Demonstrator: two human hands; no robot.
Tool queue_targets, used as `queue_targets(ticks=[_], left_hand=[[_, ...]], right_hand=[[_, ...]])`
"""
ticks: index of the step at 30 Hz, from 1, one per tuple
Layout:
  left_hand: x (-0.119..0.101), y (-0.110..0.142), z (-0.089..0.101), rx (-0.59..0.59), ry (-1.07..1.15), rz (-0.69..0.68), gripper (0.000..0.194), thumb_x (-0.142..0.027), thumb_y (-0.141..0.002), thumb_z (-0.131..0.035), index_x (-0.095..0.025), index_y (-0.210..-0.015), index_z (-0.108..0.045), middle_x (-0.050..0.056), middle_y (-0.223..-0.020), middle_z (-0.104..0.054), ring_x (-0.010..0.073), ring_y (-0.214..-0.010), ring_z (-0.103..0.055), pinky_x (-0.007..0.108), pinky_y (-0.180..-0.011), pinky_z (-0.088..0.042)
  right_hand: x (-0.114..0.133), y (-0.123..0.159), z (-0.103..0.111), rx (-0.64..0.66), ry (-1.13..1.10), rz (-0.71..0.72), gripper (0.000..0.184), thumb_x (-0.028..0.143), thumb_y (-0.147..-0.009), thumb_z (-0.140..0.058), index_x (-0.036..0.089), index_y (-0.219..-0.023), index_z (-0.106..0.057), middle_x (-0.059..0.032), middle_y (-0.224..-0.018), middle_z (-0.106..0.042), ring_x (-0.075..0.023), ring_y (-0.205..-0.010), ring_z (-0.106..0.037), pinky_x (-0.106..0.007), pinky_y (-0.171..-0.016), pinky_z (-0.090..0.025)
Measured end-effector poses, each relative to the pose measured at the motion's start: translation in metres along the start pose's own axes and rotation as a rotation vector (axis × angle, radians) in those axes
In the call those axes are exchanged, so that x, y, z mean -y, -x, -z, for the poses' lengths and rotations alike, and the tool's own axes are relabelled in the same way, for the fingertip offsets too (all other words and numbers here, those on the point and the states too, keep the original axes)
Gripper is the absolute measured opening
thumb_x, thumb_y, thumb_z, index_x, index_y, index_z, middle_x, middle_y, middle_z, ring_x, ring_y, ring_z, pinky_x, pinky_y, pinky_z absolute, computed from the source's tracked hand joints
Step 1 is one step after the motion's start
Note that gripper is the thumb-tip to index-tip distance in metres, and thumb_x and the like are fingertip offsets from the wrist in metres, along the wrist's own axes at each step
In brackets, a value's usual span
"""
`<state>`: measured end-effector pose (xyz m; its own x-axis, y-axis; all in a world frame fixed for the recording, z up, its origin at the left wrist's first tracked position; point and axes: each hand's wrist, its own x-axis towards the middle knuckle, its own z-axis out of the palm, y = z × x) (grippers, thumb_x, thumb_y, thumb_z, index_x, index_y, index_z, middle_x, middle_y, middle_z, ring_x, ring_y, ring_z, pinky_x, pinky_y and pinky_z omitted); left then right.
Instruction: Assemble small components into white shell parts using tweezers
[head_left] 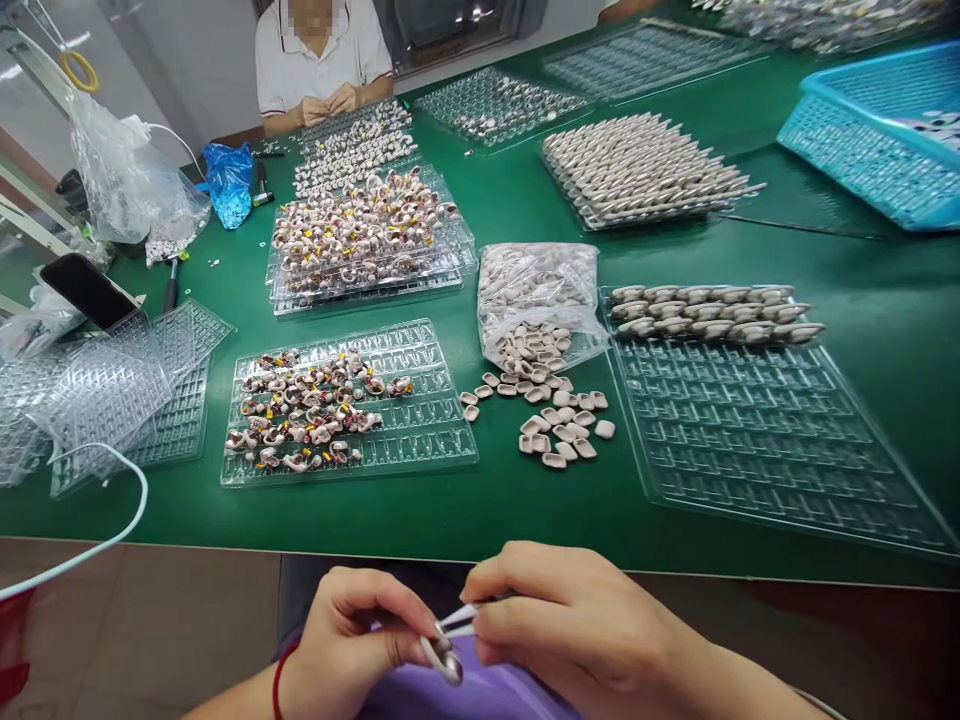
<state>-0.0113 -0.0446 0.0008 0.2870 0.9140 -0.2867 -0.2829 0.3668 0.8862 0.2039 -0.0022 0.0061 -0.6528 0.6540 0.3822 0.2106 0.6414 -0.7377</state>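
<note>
Over my lap, just off the table's front edge, my left hand (356, 635) pinches a small glossy beige earpiece-like part (444, 660) between thumb and fingers. Tweezers (457, 622) are gripped in my right hand (577, 625), their tips at the upper end of that part; whether they hold anything there is too small to tell. Beyond my hands lies a clear tray (435, 440) partly filled with small beige pieces with wires and yellow tabs. Beside it, small beige caps (566, 435) lie loose before an open plastic bag (517, 265) of similar caps.
At right, a clear tray (765, 430) has finished-looking pieces (712, 312) along its far rows. Farther back stand filled trays (645, 165) and a blue basket (862, 130). A phone (86, 290) and transparent trays (112, 375) are at left. A person (322, 60) sits opposite.
</note>
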Motion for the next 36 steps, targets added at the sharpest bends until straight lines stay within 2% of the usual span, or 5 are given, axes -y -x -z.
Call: queue_targets(ticks=[9,16,28,32,36], left_hand=[[0.005,0.000,0.000,0.012,0.142,0.064,0.008,-0.015,-0.067,-0.084,-0.015,-0.072,-0.078,0.005,-0.069,-0.078,0.0146,-0.059,-0.071,0.021,-0.058,-0.055],[-0.001,0.000,0.000,0.044,-0.120,-0.084,0.005,-0.020,-0.073,-0.080,-0.015,-0.074,-0.079,0.008,-0.071,-0.078,0.0160,-0.061,-0.070,0.023,-0.061,-0.053],[-0.005,-0.002,-0.001,0.087,-0.386,-0.139,0.016,-0.030,-0.079,-0.074,-0.016,-0.074,-0.079,0.009,-0.070,-0.077,0.0181,-0.064,-0.070,0.024,-0.063,-0.054],[-0.004,-0.001,0.000,0.046,-0.299,-0.132,0.014,-0.029,-0.079,-0.075,-0.016,-0.074,-0.078,0.008,-0.072,-0.077,0.0174,-0.064,-0.070,0.024,-0.063,-0.055],[-0.003,-0.001,0.000,0.050,-0.198,-0.110,0.008,-0.023,-0.078,-0.076,-0.017,-0.073,-0.077,0.008,-0.073,-0.078,0.0169,-0.064,-0.070,0.024,-0.062,-0.056]], right_hand=[[0.000,-0.002,-0.002,-0.066,0.032,0.035,0.029,0.004,-0.088,-0.049,0.021,-0.074,-0.068,-0.0016,-0.079,-0.069,-0.0101,-0.060,-0.057,-0.020,-0.055,-0.039],[-0.002,0.000,-0.001,-0.038,0.007,0.022,0.028,0.004,-0.086,-0.051,0.022,-0.074,-0.068,-0.0006,-0.078,-0.068,-0.0099,-0.060,-0.057,-0.020,-0.055,-0.038],[-0.006,-0.009,0.016,0.334,0.197,0.027,0.023,0.001,-0.078,-0.060,0.024,-0.074,-0.062,0.0028,-0.081,-0.064,-0.0115,-0.065,-0.053,-0.025,-0.056,-0.031],[-0.004,-0.008,0.014,0.241,0.292,0.096,0.023,0.002,-0.083,-0.052,0.021,-0.072,-0.060,-0.0009,-0.084,-0.066,-0.0130,-0.065,-0.052,-0.026,-0.057,-0.032],[-0.003,-0.008,0.015,0.122,0.226,0.053,0.025,0.005,-0.087,-0.049,0.021,-0.074,-0.063,-0.0003,-0.081,-0.067,-0.0116,-0.063,-0.054,-0.024,-0.056,-0.035]])
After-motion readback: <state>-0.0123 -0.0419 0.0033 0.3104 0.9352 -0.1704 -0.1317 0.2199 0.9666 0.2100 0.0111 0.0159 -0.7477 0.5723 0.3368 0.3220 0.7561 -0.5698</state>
